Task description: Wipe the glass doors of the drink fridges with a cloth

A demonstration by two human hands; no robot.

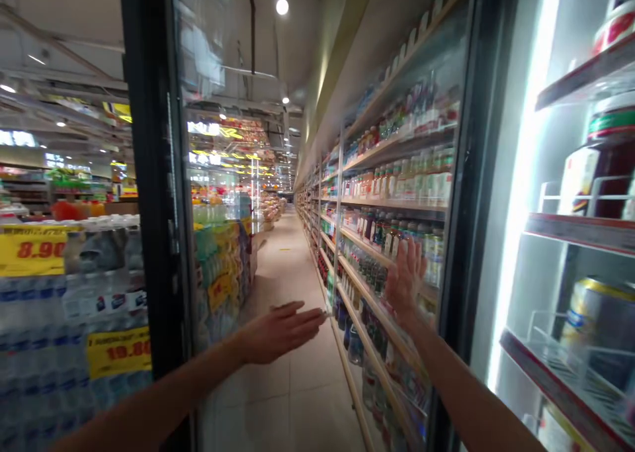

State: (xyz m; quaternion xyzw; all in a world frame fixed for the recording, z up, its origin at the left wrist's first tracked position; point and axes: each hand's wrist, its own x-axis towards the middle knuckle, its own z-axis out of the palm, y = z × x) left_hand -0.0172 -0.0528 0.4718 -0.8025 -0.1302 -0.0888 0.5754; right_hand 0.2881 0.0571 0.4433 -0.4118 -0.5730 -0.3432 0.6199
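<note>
A tall glass cooler door [297,386] with a black frame [151,174] stands open in front of me. My left hand [282,333] is stretched out before the glass, fingers extended to the right, holding nothing. Farther right, my right hand [405,280] is raised with its fingers upright and its palm towards the glass. It looks empty too. Whether either hand touches the door I cannot tell. Through the glass, behind my right hand, are long shelves of bottles [391,230].
At the right edge, a lit cooler holds a dark bottle [608,154] and a can [585,319] on wire-fronted shelves [585,230]. Stacked water bottles [34,346] with yellow price signs [119,353] stand at left. A tiled aisle [285,260] runs away beyond the glass.
</note>
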